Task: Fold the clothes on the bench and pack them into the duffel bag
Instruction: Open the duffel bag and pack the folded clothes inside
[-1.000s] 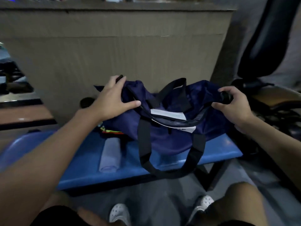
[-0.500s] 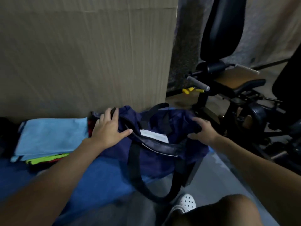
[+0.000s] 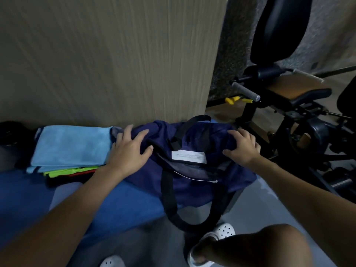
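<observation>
Since a second ago the right hand [image 3: 243, 149] has released the bag's end; its grip is now apart, fingers spread flat. Nearest, a black strap [image 3: 169, 199] hangs over the blue tabletop [image 3: 125, 199]. The limp navy duffel bag [image 3: 192, 189] lies on it, mouth open. The left hand [image 3: 131, 152] rests on its other end, fingers spread, beside the folded clothes [image 3: 71, 147].

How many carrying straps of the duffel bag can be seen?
2. The front strap hangs over the edge of the bench toward the floor; the back strap arches up on the far side of the bag. Another may be hidden.
</observation>
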The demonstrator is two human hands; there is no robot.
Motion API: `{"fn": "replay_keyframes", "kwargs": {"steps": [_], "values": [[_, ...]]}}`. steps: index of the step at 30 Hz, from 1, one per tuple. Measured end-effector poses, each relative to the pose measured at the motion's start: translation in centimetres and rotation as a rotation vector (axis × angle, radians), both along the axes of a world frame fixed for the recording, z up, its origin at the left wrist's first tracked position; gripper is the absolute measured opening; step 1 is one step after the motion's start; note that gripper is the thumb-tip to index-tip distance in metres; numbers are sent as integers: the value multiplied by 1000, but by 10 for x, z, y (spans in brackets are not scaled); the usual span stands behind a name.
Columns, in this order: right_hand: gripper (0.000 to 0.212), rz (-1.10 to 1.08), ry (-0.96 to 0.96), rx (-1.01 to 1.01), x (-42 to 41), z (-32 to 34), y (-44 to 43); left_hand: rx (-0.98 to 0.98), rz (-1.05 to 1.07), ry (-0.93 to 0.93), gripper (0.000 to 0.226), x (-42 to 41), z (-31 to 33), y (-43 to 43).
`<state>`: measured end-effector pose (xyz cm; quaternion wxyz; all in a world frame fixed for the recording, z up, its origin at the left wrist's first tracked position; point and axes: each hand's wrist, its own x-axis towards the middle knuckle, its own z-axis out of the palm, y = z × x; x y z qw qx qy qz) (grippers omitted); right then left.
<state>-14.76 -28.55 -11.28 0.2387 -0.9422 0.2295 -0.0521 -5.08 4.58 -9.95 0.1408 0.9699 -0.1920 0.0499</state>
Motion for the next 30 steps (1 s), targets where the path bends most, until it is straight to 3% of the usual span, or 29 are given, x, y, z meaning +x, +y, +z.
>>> {"fn": "replay_keyframes", "kwargs": {"steps": [9,14,17,23,30], "values": [[58,359,-45,-30,39,41,151,-115,124,-141,43,-6,23,90],[43,721,-279,-102,65,35,250,-187,129,-240,27,11,21,147],[43,873,-225,-99,83,20,292,-168,112,-288,25,25,10,172],[56,678,4,-22,119,-4,312,114,170,-254,50,24,-33,198],[38,479,-199,26,163,-9,338,56,244,-387,48,38,-25,202]]}}
